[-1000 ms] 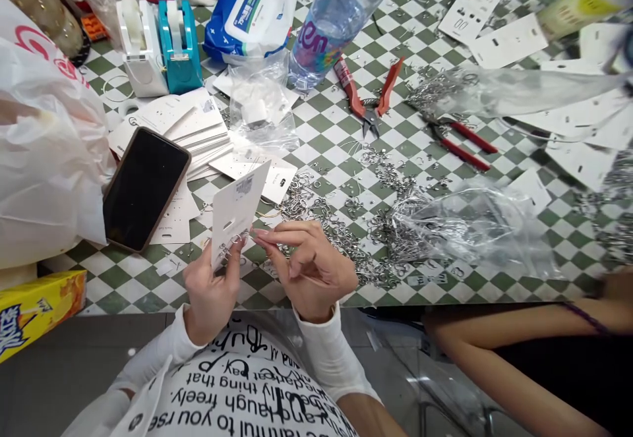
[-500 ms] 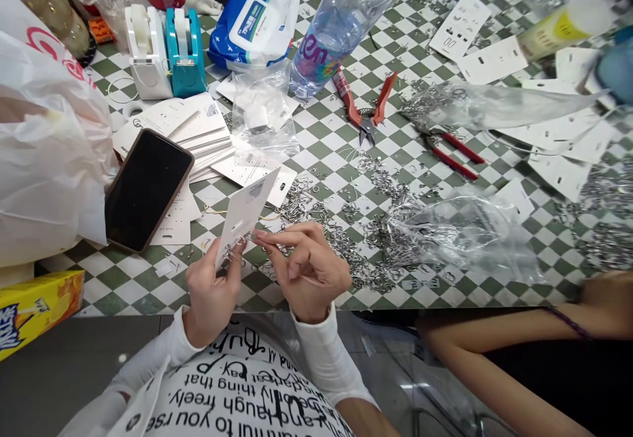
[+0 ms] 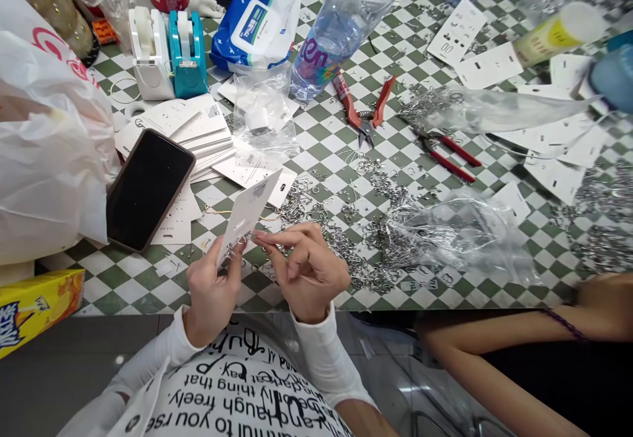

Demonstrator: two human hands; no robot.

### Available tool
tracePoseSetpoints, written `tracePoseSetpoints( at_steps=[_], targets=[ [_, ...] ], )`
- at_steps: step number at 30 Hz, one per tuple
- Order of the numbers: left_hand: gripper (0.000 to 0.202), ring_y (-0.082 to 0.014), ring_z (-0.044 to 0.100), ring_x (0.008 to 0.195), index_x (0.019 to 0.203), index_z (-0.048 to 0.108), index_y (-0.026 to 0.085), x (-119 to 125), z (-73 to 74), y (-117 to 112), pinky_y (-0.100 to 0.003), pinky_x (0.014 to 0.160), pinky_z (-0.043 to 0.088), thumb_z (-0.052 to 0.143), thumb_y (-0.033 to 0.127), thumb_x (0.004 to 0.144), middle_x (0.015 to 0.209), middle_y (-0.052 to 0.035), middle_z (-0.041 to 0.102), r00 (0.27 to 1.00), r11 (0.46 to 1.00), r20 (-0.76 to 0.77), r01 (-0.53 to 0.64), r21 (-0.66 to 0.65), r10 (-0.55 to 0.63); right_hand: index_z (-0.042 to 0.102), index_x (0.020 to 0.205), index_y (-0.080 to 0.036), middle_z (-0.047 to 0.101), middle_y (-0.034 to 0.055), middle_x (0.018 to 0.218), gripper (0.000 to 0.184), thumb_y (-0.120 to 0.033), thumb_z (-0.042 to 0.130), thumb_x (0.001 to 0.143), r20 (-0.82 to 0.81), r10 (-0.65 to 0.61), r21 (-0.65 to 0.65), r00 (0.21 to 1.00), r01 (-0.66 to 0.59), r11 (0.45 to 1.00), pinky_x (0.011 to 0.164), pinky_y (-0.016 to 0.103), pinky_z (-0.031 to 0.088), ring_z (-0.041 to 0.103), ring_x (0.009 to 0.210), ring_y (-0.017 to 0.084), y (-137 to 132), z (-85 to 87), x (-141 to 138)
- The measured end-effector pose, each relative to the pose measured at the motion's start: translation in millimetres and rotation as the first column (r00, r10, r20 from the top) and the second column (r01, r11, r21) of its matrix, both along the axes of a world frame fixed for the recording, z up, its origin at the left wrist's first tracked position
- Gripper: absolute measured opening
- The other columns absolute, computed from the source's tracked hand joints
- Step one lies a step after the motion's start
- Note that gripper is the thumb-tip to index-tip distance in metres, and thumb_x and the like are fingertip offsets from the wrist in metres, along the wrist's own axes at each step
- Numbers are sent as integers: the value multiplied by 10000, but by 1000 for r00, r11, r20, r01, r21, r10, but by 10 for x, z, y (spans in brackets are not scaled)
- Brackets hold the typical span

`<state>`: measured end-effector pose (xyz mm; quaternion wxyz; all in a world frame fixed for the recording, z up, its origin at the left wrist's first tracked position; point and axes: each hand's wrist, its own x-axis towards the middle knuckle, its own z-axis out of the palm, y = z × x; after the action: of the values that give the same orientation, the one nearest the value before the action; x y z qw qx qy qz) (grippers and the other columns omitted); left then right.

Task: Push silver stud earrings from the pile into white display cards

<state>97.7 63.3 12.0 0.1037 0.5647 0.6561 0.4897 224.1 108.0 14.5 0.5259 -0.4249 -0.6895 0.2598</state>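
Observation:
Pinched by its lower edge, a white earring card [image 3: 251, 207] stands tilted in my left hand [image 3: 213, 287]. Small silver earrings [image 3: 238, 244] hang along the card's lower part, by my left thumb. My right hand [image 3: 311, 267] meets the card from the right, thumb and forefinger pressed together on a tiny silver earring [image 3: 253, 235], whose exact shape is hard to make out. Behind and right of that hand, loose silver jewellery pieces [image 3: 341, 242] lie spread over the checked tabletop [image 3: 316, 160].
Left of my hands are a phone [image 3: 151, 190], a stack of cards [image 3: 205, 135] and a white plastic bag [image 3: 49, 134]. Red-handled pliers [image 3: 366, 117] and a water bottle [image 3: 329, 35] are beyond. A clear bag of silver pieces [image 3: 445, 239] lies right, near another person's arm [image 3: 519, 328].
The view has shifted very slightly. Both hands hold nearly the same pose, with the right fingertips still at the card's lower right edge.

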Motion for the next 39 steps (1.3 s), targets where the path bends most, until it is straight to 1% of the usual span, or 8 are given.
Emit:
tracePoseSetpoints(
  at_steps=[4, 11, 16, 20, 22, 29, 33, 39],
  targets=[
    [190, -148, 708, 565, 1060, 747, 175, 3, -8, -5, -217, 483, 565, 691, 117, 887, 771, -18, 776, 1000, 1000, 19, 2, 4, -2, 360, 625, -209, 787, -41, 846, 454, -4, 717, 817, 0, 0, 4, 1000, 0, 1000, 632, 387, 532, 721, 746, 174, 2, -1, 8],
    [158, -142, 692, 533, 1044, 746, 167, -9, -13, -11, -214, 447, 535, 681, 134, 904, 731, -11, 762, 1000, 1000, -7, 5, -3, -5, 364, 625, -201, 785, -20, 842, 456, 28, 711, 813, -19, 21, 0, 1000, -21, 1000, 648, 370, 528, 717, 761, 167, 4, -1, -7],
    [210, -132, 710, 577, 1100, 721, 147, -11, -1, -12, -195, 480, 536, 667, 87, 905, 817, -31, 782, 999, 999, -14, 42, 16, -41, 352, 620, -196, 780, -28, 834, 465, 28, 701, 829, -12, 10, 18, 1000, -10, 1000, 652, 344, 523, 702, 740, 139, 7, -2, -8],
    [273, -120, 725, 621, 1124, 718, 169, -9, 2, -12, -190, 558, 579, 656, 39, 892, 913, -33, 798, 998, 997, -1, 60, 39, -60, 347, 623, -197, 778, -27, 834, 470, 31, 703, 828, -12, 20, 15, 1000, -20, 1000, 655, 352, 517, 697, 735, 140, 0, -10, -7],
    [288, -119, 725, 622, 1132, 717, 178, -7, 1, -11, -194, 572, 586, 648, 33, 893, 931, -33, 799, 998, 998, 0, 60, 33, -60, 357, 626, -200, 776, -28, 831, 465, 37, 704, 826, -17, 27, 18, 1000, -27, 999, 655, 353, 514, 697, 739, 140, -1, -17, -11],
    [244, -115, 698, 567, 1097, 725, 172, -3, 4, -6, -190, 483, 517, 655, 54, 896, 828, -13, 787, 999, 999, -15, 38, 22, -38, 362, 635, -195, 782, -15, 849, 460, 47, 705, 822, -15, 26, 23, 1000, -26, 999, 669, 365, 500, 697, 749, 147, 3, -19, -20],
    [296, -107, 703, 590, 1124, 721, 179, -2, -1, -7, -186, 546, 553, 646, 19, 886, 885, -15, 794, 999, 998, 6, 51, 36, -51, 355, 635, -197, 783, -20, 855, 458, 47, 692, 828, -2, 26, 24, 1000, -26, 999, 669, 366, 494, 693, 741, 149, -2, -17, -12],
    [440, -106, 752, 765, 1254, 676, 181, -4, -33, -39, -164, 685, 591, 586, -44, 886, 1102, -54, 784, 995, 995, 3, 101, 19, -101, 344, 636, -193, 787, -8, 867, 467, 66, 688, 814, -17, 32, 41, 999, -31, 999, 661, 357, 489, 678, 723, 144, 0, -31, -22]
  ],
)
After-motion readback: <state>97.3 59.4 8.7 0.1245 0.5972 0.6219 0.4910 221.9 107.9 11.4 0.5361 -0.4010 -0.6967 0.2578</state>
